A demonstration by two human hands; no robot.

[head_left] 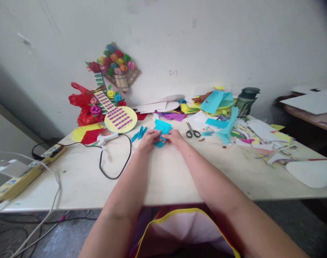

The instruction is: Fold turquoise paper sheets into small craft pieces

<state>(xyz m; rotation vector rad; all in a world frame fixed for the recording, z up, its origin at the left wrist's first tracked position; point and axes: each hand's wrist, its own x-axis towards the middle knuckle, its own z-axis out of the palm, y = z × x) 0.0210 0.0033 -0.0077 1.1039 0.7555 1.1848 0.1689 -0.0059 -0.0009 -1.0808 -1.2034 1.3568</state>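
Turquoise craft paper, a small folded piece, sits pinched between both hands on the counter, just left of the black-handled scissors, which serve as the landmark from here on. The left hand closes its fingertips on the paper's left edge and the right hand closes on its right edge, the two hands nearly touching over the lower part of the sheet while the upper part stands free above them. By its look the paper is very light, thin and limp where unfolded, a little stiffer along its creases; it should tear or crumple easily under a hard pull, so the likely safe hold is a gentle pinch at a folded edge or corner, as both hands have it now. Left of the scissors and beyond the hands lie a few loose turquoise strips, then a white glue gun with its black cord looping toward the counter's near edge. Farther left is a yellow paper guitar trimmed with paper roses, against a red plastic bag. Right of the scissors spreads a heap of coloured paper scraps, and behind that, near the wall, stands a dark green jug. Far left of the scissors a yellow power strip rests on the counter's end.
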